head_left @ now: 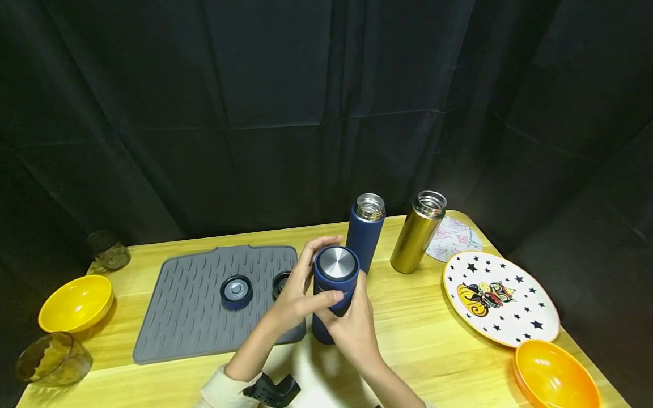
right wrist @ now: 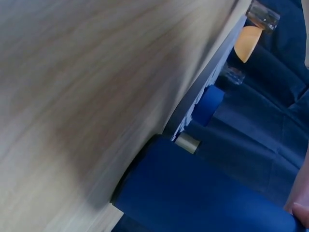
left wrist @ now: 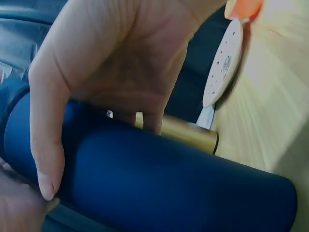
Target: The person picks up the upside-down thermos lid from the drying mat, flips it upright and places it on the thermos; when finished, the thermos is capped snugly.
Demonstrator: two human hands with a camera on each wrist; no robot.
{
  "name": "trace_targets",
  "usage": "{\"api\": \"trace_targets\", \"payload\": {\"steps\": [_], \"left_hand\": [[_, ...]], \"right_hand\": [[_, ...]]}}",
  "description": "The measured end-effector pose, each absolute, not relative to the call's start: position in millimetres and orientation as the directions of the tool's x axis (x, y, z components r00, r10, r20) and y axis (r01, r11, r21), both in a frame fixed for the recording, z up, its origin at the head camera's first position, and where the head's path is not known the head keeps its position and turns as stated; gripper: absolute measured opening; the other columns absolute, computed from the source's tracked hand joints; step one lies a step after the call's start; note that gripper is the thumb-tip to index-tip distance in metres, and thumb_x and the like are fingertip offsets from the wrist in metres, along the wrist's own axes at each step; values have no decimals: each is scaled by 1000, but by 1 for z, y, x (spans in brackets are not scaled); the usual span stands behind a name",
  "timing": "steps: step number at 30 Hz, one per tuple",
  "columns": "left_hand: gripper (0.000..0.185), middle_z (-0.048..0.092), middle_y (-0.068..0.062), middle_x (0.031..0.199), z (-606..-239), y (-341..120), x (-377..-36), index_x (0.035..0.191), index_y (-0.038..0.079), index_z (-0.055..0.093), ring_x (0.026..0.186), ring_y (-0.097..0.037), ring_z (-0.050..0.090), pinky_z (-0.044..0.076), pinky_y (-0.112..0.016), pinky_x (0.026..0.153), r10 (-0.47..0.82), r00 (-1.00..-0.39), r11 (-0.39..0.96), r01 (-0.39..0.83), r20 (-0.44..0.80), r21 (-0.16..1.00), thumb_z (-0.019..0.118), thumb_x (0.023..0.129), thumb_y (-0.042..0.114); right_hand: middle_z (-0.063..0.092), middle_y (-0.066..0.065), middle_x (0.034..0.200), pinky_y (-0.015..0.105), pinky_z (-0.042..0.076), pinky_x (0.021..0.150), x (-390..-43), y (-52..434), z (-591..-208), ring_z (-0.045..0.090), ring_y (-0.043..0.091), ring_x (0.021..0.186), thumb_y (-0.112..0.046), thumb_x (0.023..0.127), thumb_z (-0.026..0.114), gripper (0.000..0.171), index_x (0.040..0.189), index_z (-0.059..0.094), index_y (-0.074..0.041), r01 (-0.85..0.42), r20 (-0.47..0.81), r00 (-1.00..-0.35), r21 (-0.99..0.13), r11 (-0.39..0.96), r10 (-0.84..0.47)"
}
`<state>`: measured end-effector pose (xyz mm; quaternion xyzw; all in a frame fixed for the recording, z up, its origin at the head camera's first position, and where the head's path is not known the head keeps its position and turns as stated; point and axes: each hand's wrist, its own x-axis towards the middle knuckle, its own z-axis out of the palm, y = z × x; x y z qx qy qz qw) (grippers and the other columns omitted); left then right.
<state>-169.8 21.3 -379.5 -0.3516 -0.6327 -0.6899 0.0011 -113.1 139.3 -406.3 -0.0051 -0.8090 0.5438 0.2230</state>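
Both hands hold a dark blue flask [head_left: 334, 286] upright on the table, just off the right edge of the grey mat [head_left: 204, 306]. My left hand [head_left: 313, 277] curls round its silver-topped cap, the thumb [left wrist: 46, 159] across the blue wall. My right hand [head_left: 351, 310] grips the body from the near side, and one fingertip [right wrist: 299, 212] shows on the blue flask [right wrist: 203, 198]. Behind stand a second blue flask [head_left: 365, 229] and a gold flask [head_left: 418, 233], both uncapped. A blue cap [head_left: 236, 292] lies on the mat; a dark cap [head_left: 279, 282] is partly hidden by my left hand.
At the left are a yellow bowl [head_left: 76, 303], a glass cup [head_left: 53, 357] and another glass [head_left: 109, 249]. At the right lie a star-patterned plate [head_left: 500, 297], a floral plate [head_left: 454, 238] and an orange bowl [head_left: 556, 377]. A black curtain closes the back.
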Motion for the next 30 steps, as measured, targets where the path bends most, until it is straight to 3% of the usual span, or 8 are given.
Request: {"api": "trace_targets", "payload": {"steps": [4,7,10,13,18,24,27,30], "left_hand": [[76,52,-7,138,-379,23,-168,140,11,43,123,-14,52,40,-35,107,413,-792,-122,440,449,889,82,76,22],[72,51,-16,140,-380,22,-169,141,5,41,126,-24,50,35,-46,110,437,-761,-197,440,480,876,72,77,15],[76,48,-13,145,-379,22,-168,145,8,39,132,-23,46,30,-51,112,436,-761,-172,454,481,874,74,79,20],[79,50,-5,142,-378,22,-167,143,12,41,127,-17,49,35,-48,110,401,-791,-102,463,462,880,82,76,24],[74,49,-17,142,-378,21,-168,144,6,39,128,-28,48,35,-47,109,421,-757,-215,451,499,866,70,78,16],[74,51,-11,140,-378,20,-168,142,10,41,120,-13,52,41,-28,106,405,-789,-145,445,463,884,78,78,20],[70,50,-21,141,-379,19,-170,142,2,39,125,-17,51,38,-33,108,441,-749,-242,432,495,869,68,79,12],[68,51,-16,141,-379,20,-169,142,6,41,126,-16,51,37,-37,109,447,-758,-207,429,475,879,71,82,17]], "right_hand": [[63,11,127,48,48,96,-113,140,-408,61,26,115,-2,72,81,76,137,43,-10,-251,377,-895,-869,427,240],[63,10,126,47,48,94,-113,140,-409,61,24,113,-3,73,82,75,137,43,-12,-246,371,-896,-872,422,243],[64,10,125,47,48,95,-114,140,-409,61,25,112,-2,73,81,74,137,43,-12,-251,374,-895,-872,419,242],[63,12,126,49,48,96,-114,140,-409,61,26,114,-1,73,81,75,137,43,-10,-256,381,-893,-868,424,240],[63,10,126,48,47,95,-113,139,-407,61,24,113,-2,73,81,75,138,43,-12,-242,358,-900,-885,398,248],[63,11,126,48,47,97,-113,139,-408,61,25,114,-2,73,81,75,137,43,-11,-240,361,-899,-880,410,247],[64,9,125,47,47,95,-113,139,-408,61,23,112,-5,74,81,74,137,43,-13,-228,346,-902,-889,396,256],[63,10,126,47,47,97,-114,139,-409,61,23,114,-3,73,81,74,137,43,-12,-246,364,-897,-882,402,250]]}}
